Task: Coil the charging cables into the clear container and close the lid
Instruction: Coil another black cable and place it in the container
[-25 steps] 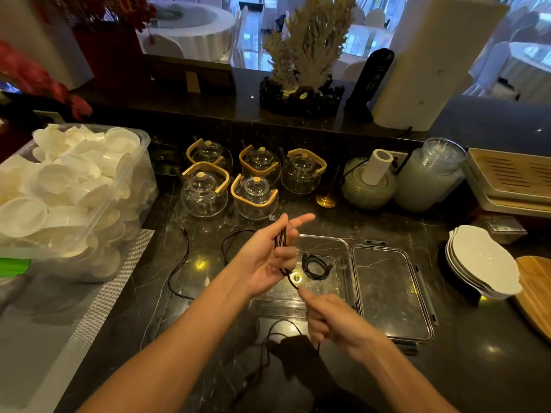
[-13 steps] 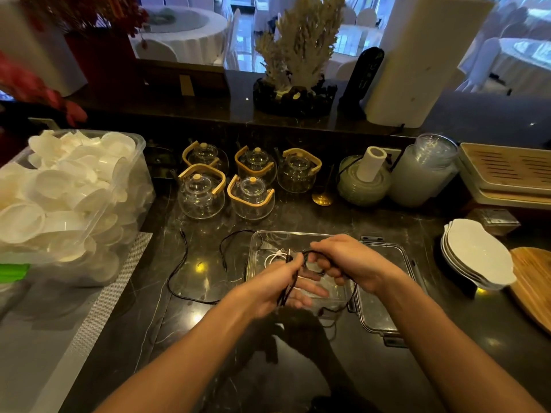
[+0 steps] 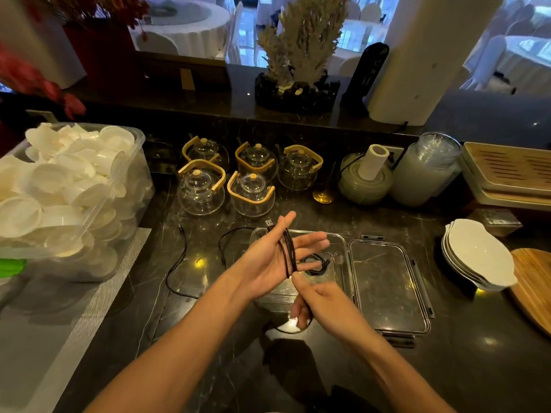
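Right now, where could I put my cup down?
Bare counter lies in front of the lid, below the white dishes. The back is crowded with glass teapots, and a loose black cable lies by the cup bin.

Left hand (image 3: 269,260) wrapped in black cable (image 3: 288,248) (several loops), right hand (image 3: 323,302) pinching its tail

The left hand (image 3: 269,260) hides part of the clear container (image 3: 340,248). The cup bin (image 3: 131,180) runs off the left edge.
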Demonstrator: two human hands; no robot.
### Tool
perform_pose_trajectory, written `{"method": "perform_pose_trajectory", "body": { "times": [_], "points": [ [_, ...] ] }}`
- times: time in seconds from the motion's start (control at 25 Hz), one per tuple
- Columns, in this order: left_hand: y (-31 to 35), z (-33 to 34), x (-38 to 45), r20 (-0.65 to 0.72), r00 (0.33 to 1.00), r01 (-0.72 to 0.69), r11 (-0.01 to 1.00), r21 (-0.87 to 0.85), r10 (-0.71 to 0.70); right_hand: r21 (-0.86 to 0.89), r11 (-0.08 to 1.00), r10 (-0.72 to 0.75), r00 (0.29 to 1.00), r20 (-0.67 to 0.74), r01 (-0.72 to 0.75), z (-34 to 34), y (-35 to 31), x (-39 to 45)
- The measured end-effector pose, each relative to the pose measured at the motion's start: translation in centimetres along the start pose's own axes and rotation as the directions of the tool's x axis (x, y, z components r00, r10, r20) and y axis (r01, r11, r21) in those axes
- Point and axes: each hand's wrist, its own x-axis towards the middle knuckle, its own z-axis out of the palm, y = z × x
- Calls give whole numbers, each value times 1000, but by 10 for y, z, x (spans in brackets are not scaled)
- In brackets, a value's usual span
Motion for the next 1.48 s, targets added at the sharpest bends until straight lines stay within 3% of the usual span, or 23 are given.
{"method": "perform_pose_trajectory", "body": {
  "times": [0.16,0.28,0.4,0.52,0.64,0.76,0.92,1.04,1.2,1.28,1.32,1.4,1.48],
  "points": [
    [3,2,-2,-30,999,-14,990,-143,10,245,963,56,975,216,-109,-5,41,6],
    [11,3,-11,40,998,61,990,-130,-56,318,941,22,958,287,-117,-24,56,13],
    [12,1,-19,83,985,139,979,147,-153,495,850,24,952,305,-180,-53,46,26],
    [0,0,-21,67,953,231,849,475,-297,543,815,67,963,262,-204,-76,19,41],
    [-15,-1,-19,-27,935,300,752,587,-352,332,932,91,981,172,-144,-81,-13,49],
    [-25,-5,-12,-169,945,326,789,521,-279,78,996,41,998,51,-45,-70,-32,45],
    [-31,-10,-4,-327,936,253,892,374,-128,-288,955,-90,995,-46,73,-37,-35,26],
    [-29,-8,3,-317,948,130,955,268,-40,-423,894,-193,979,-62,150,-11,-21,10],
    [-25,-7,14,-308,949,-65,998,11,65,-76,990,-125,991,-37,122,1,5,2],
    [-19,-8,14,-248,968,-83,984,-160,41,172,984,-52,998,33,46,-1,15,-1],
    [-17,-7,14,-187,982,-68,969,-236,23,333,943,-20,998,67,-4,-2,19,-3],
    [-16,-5,11,-85,996,-23,955,-296,-2,650,753,36,993,110,-100,-6,26,-4],
    [-17,0,7,-12,1000,20,957,-288,-24,816,559,60,988,139,-149,-10,31,0]
  ]
}}
